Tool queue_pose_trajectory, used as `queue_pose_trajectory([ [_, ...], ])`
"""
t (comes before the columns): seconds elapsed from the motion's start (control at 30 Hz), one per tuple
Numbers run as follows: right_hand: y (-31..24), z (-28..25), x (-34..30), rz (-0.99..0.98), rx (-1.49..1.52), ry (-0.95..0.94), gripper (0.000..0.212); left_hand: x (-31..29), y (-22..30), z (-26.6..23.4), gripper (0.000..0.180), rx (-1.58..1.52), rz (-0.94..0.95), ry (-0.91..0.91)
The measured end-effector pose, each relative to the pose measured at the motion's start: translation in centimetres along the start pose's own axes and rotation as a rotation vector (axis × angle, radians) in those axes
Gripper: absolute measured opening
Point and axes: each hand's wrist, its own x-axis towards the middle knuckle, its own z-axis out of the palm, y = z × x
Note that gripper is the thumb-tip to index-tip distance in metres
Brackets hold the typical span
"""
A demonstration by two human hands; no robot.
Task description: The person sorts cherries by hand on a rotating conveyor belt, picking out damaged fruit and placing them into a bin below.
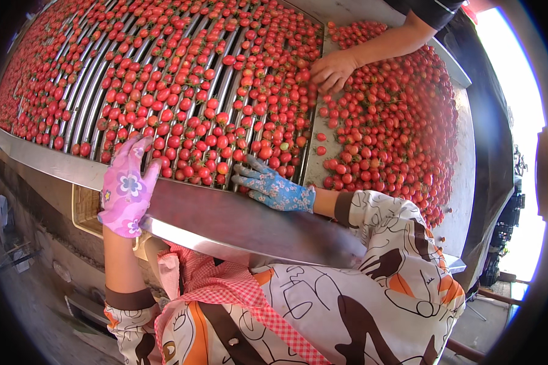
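Observation:
Small red cherry tomatoes point(174, 141) lie across a bed of metal rollers in front of me. At the left, my left hand point(128, 185), in a pink flowered glove, rests over the near metal edge with its fingers stretched out and thumb apart, its fingertips beside the closest tomatoes. My right hand point(277, 188), in a blue flowered glove, reaches in from the right above the near ledge. Its fingers are spread beside the tomatoes at the front of the rollers, and I see nothing held. A greenish tomato point(284, 146) sits just beyond it.
A co-worker's bare hand point(335, 70) reaches in from the upper right over the rollers' right edge. Beyond that edge, a metal tray point(463, 164) bears a large heap of tomatoes point(396, 128). A broad metal ledge point(225, 216) lies between me and the rollers. A yellowish crate point(86, 210) stands below at left.

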Motion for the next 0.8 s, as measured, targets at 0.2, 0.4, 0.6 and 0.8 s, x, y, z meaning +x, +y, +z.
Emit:
queue_pose_trajectory([
  [0.2,2.3,-2.0,2.6,-0.261,-0.323,-0.059,0.067,-0.1,0.6,0.3,0.041,0.045,-0.004,-0.023],
  [0.4,5.1,-6.2,5.1,-0.251,-0.441,0.105,0.056,-0.2,1.1,0.7,0.038,0.009,0.039,0.01],
  [0.6,9.9,-11.4,9.8,0.154,-0.132,0.697,0.041,-0.4,1.5,1.1,0.035,0.002,0.029,-0.006],
  [0.8,4.6,-5.1,11.7,0.182,-0.434,0.353,0.078,-0.6,2.2,1.5,0.038,0.004,0.005,-0.002],
])
